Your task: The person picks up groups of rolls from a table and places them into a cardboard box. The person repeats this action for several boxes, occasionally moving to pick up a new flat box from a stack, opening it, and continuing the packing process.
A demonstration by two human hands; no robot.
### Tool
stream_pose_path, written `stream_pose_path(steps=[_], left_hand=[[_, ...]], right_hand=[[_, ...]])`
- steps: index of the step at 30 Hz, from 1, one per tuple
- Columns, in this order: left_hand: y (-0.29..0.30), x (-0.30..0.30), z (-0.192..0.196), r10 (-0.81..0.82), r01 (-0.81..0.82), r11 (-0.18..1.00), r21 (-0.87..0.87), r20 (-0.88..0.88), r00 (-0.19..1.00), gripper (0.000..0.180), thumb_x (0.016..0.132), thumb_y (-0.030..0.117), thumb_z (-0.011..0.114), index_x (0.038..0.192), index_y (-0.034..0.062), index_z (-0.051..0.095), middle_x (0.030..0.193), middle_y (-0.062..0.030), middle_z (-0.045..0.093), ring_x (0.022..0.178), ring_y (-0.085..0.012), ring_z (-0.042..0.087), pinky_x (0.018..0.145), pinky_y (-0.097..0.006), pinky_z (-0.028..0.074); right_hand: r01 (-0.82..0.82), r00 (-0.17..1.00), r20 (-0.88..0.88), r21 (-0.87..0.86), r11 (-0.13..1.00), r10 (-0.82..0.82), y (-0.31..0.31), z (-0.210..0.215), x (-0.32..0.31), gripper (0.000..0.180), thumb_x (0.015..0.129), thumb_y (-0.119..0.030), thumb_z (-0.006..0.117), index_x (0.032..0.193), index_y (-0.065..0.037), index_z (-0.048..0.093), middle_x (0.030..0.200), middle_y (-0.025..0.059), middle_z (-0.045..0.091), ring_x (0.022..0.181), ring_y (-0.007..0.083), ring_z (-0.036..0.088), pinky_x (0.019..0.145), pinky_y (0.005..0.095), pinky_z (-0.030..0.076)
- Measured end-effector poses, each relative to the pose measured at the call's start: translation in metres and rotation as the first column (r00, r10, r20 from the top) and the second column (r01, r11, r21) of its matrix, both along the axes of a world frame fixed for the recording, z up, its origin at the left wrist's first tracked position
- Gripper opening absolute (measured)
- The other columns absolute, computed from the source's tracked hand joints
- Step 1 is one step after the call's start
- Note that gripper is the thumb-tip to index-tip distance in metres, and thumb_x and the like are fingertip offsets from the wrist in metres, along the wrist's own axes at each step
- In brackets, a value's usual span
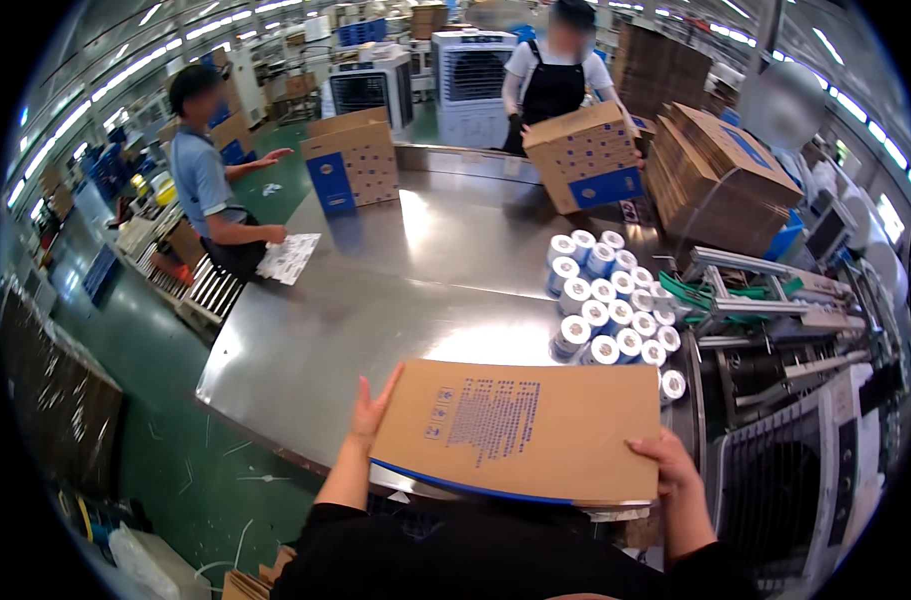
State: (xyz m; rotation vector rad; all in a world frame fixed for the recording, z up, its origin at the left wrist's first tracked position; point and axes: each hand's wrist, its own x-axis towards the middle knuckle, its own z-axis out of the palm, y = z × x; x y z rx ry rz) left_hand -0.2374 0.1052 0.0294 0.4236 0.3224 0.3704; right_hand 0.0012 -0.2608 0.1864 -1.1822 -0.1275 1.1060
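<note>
A flattened brown cardboard carton (585,430) with blue print and a blue lower edge lies in front of me, above the near edge of the metal table. My left hand (370,415) is at its left edge, thumb and forefinger stretched out and spread, the palm side against the cardboard. At the right edge my right hand (665,460) grips the carton, thumb on top and the other fingers partly hidden. Beyond the carton, several white-and-blue cylinders (602,291) stand grouped on the table's right side.
The metal table (375,290) spreads ahead. A co-worker (560,70) handles a printed carton (585,155) at the far side; another person (210,170) stands left, beside a carton (350,160) and printed sheet (289,258). Stacked flat cartons (720,180) and a metal-framed machine (775,300) are right.
</note>
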Motion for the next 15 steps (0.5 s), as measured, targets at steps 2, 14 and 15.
stream_pose_path(steps=[2, 14, 15], left_hand=[[-0.018, 0.016, -0.04, -0.076, 0.095, 0.968, 0.232, -0.09, 0.993, 0.072, 0.09, 0.04, 0.053, 0.146, 0.0118, 0.018, 0.133, -0.0096, 0.048, 0.125, -0.0247, 0.042, 0.103, -0.037, 0.034], [-0.079, 0.101, 0.06, -0.077, 0.669, 0.508, 0.542, -0.745, 0.662, 0.051, 0.084, 0.038, 0.057, 0.122, 0.0041, 0.052, 0.115, -0.0176, 0.059, 0.107, -0.0312, 0.056, 0.081, -0.037, 0.048], [-0.082, 0.106, 0.071, 0.102, 0.714, 0.235, 0.66, -0.747, 0.657, 0.046, 0.084, 0.035, 0.057, 0.117, 0.0037, 0.056, 0.106, -0.0182, 0.063, 0.1, -0.033, 0.06, 0.08, -0.038, 0.048]], right_hand=[[-0.018, 1.0, 0.02, 0.013, 1.0, 0.018, 0.016, 0.04, -0.006, 0.045, 0.083, -0.002, 0.055, 0.126, 0.005, 0.041, 0.115, 0.0157, 0.057, 0.094, 0.0217, 0.063, 0.077, 0.0295, 0.054], [-0.522, 0.852, -0.01, -0.109, 0.846, 0.524, 0.139, -0.08, -0.055, 0.07, 0.088, -0.04, 0.059, 0.139, -0.003, 0.028, 0.132, 0.0157, 0.043, 0.107, 0.0152, 0.053, 0.083, 0.0262, 0.049], [-0.582, 0.811, 0.047, -0.043, 0.812, 0.584, 0.136, -0.072, -0.052, 0.066, 0.088, -0.039, 0.059, 0.137, -0.003, 0.034, 0.13, 0.0154, 0.046, 0.105, 0.0147, 0.054, 0.084, 0.0257, 0.048]])
